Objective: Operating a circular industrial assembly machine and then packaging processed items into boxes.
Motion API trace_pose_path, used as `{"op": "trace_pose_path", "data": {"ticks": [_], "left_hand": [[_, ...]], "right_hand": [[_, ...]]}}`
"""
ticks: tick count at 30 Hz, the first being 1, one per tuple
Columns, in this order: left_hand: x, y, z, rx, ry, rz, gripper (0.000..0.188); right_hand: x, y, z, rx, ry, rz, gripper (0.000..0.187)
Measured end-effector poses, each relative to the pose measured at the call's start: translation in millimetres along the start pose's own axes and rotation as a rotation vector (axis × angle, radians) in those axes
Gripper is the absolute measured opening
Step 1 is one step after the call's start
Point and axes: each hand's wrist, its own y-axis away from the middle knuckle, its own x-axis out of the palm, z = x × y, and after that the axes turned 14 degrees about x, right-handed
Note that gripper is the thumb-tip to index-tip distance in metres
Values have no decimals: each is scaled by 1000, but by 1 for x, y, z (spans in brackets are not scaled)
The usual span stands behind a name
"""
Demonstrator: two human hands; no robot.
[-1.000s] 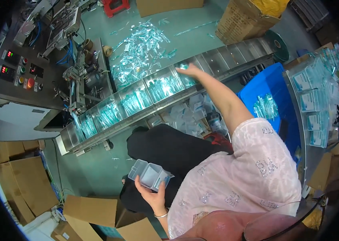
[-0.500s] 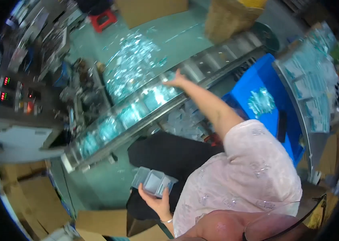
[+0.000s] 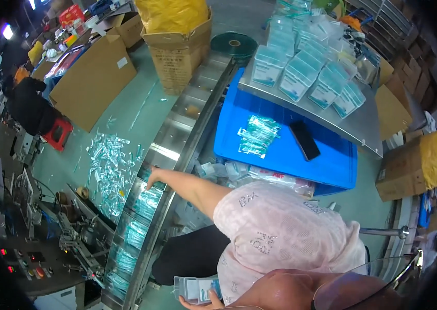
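Observation:
At the lower edge, my left hand (image 3: pixel 201 304) is closed around a clear plastic box (image 3: pixel 192 290) with an open lid and a white and blue label. My right arm stretches out over the metal conveyor (image 3: pixel 176 130). My right hand (image 3: pixel 155 177) hangs over one of its compartments, fingers apart and pointing down at the slim teal packets (image 3: pixel 147 201) there. Whether the fingertips touch them I cannot tell. More teal packets (image 3: pixel 136 233) fill the compartments nearer to me.
A blue tray (image 3: pixel 332 168) on the right carries a teal packet bundle (image 3: pixel 260 135) and a black phone (image 3: pixel 305 140). Filled clear boxes (image 3: pixel 301 72) stand on a metal table (image 3: pixel 368 126). Loose packets (image 3: pixel 110 173) litter the floor beyond the conveyor; machinery (image 3: pixel 68 227) stands at left.
The view has swung to the right, showing more of the tray and the table of boxes. My right hand stays over the conveyor, now lowered toward packets; my left hand keeps the box.

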Motion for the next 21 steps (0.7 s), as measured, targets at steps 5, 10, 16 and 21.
{"op": "trace_pose_path", "data": {"ticks": [5, 10, 16, 21], "left_hand": [[3, -4, -19, -80, 166, -10, 86], [8, -10, -29, -223, 495, -24, 89], [0, -48, -37, -222, 392, 82, 88], [2, -65, -24, -8, -136, 180, 74]], "right_hand": [[6, -15, -5, -52, 124, 62, 125], [-3, 7, -7, -199, 88, -187, 102], [-8, 147, -11, -128, -662, 689, 37], [88, 300, -36, -989, 110, 497, 58]]}}
